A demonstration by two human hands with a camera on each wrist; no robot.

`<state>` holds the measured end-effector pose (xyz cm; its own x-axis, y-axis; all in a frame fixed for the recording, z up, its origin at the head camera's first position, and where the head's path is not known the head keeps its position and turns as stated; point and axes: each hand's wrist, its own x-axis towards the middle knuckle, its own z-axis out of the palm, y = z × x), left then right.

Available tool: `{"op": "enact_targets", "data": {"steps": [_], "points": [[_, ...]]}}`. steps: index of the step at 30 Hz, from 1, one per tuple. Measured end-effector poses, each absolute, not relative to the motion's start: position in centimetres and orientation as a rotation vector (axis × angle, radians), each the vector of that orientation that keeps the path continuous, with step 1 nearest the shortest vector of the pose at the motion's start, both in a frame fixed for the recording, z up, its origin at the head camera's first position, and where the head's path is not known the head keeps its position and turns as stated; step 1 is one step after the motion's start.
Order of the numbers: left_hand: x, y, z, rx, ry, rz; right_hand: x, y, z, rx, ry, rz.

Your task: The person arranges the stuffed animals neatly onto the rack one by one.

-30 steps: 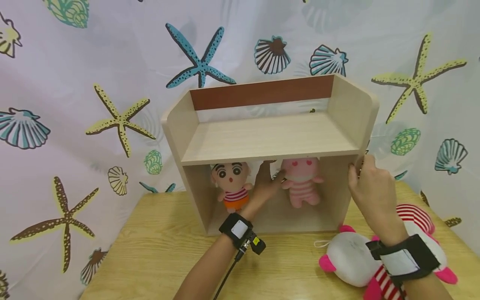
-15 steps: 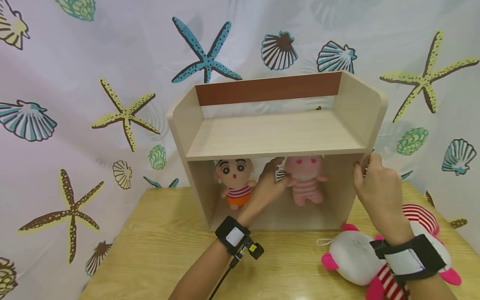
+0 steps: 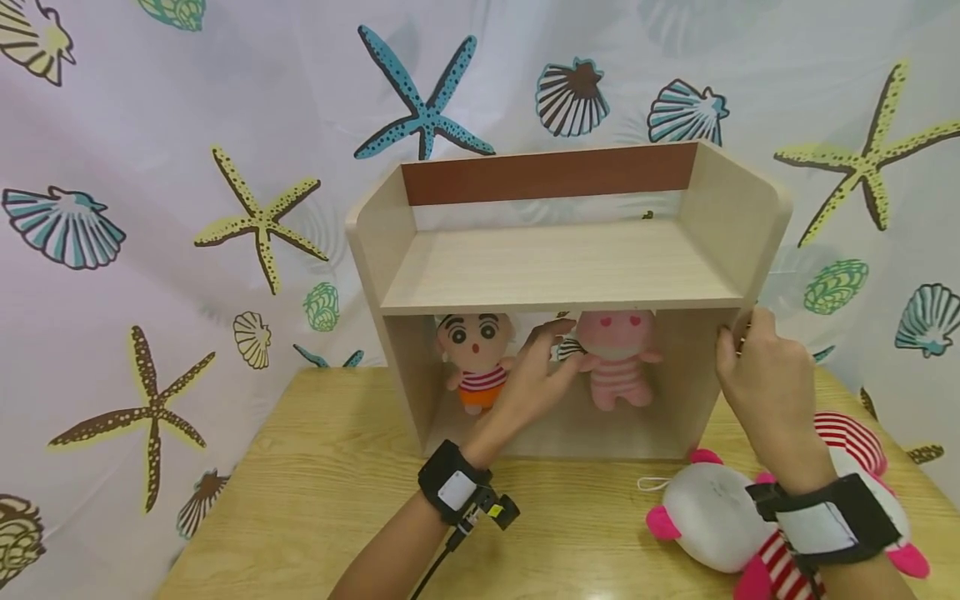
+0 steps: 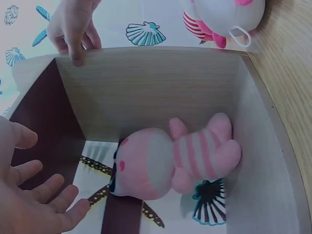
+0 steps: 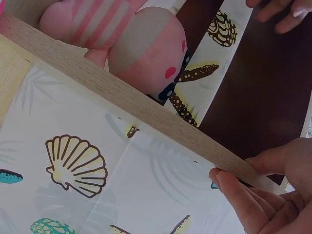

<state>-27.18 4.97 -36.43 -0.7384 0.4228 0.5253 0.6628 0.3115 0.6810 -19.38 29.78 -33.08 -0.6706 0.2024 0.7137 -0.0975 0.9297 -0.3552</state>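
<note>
A small wooden shelf unit (image 3: 558, 267) stands on the table. In its lower compartment sit a pink plush toy (image 3: 617, 367) with a striped body on the right and a cartoon boy doll (image 3: 480, 371) with orange shorts on the left. My left hand (image 3: 534, 379) reaches between them, fingers loosely spread and holding nothing; the left wrist view shows a gap between its fingers (image 4: 53, 187) and the pink plush toy. With thumb and fingers, my right hand (image 3: 768, 392) pinches the front edge of the right side panel (image 5: 146, 112).
White plush toys (image 3: 712, 517) with pink limbs and red stripes lie at the right front of the wooden table (image 3: 300, 500), partly under the right forearm. A patterned curtain (image 3: 187, 100) hangs behind. The shelf board (image 3: 562, 267) overhangs the left hand.
My left hand has drawn slightly away from the pink plush toy. My right hand stays on the side panel. The head view has shifted, so the scene sits a little further right.
</note>
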Motion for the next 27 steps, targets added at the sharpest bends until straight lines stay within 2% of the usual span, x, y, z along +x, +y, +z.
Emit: {"op": "enact_targets", "data": {"steps": [10, 27], "points": [[-25.0, 2.8, -34.9, -1.073, -2.201, -1.339, -19.5, 29.8, -33.2, -0.066, -2.252, 0.473], [-24.2, -1.4, -32.4, -1.001, -2.041, -1.338, -19.6, 30.0, -33.3, -0.063, -2.233, 0.47]]}}
